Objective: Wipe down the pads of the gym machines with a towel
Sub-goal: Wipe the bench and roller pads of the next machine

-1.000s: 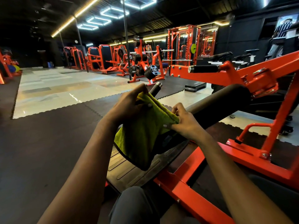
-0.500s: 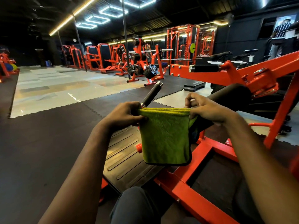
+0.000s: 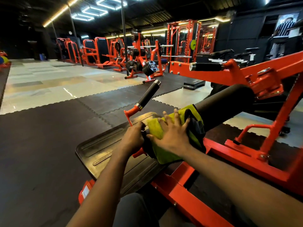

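The towel (image 3: 165,157), yellow-green and dark-edged, is draped over the black pad (image 3: 226,100) and pressed by the right hand (image 3: 172,136), grip spread; the grip of the left hand (image 3: 133,139) is curled, contents unclear.

Fuzzy cloth towel (image 3: 154,131) over matt black pad (image 3: 226,102), glossy painted-metal frame (image 3: 246,163).

A yellow-green towel (image 3: 164,155) with dark edging was draped over the near end of a black cylindrical roller pad (image 3: 226,105), laid across its top and hanging below. The pad was tilted, rising away to the right; its covered end, blurred, seemed fully wrapped.
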